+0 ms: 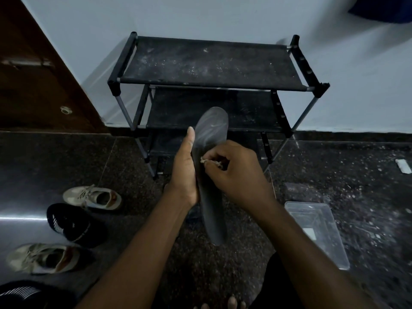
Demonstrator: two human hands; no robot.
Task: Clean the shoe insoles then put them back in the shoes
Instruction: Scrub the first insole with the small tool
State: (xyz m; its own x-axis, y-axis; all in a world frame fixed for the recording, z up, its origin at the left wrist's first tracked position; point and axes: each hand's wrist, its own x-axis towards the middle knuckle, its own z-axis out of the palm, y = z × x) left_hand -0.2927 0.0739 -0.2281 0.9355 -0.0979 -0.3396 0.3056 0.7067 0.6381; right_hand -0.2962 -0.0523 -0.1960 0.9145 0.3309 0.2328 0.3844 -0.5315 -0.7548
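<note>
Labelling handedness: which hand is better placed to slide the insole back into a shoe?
Likely left: the left hand grips the insole, and the shoes lie on its side. The right hand pinches a cloth.

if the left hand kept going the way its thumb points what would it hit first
Likely the rack, its middle shelf, which lies straight ahead of the left hand holding the insole; depth is hard to judge.

A black three-tier metal-tube rack (209,63) stands against the pale grey wall (200,16) on a dark speckled stone floor (347,175), with a brown wooden door (33,90) at left.
</note>
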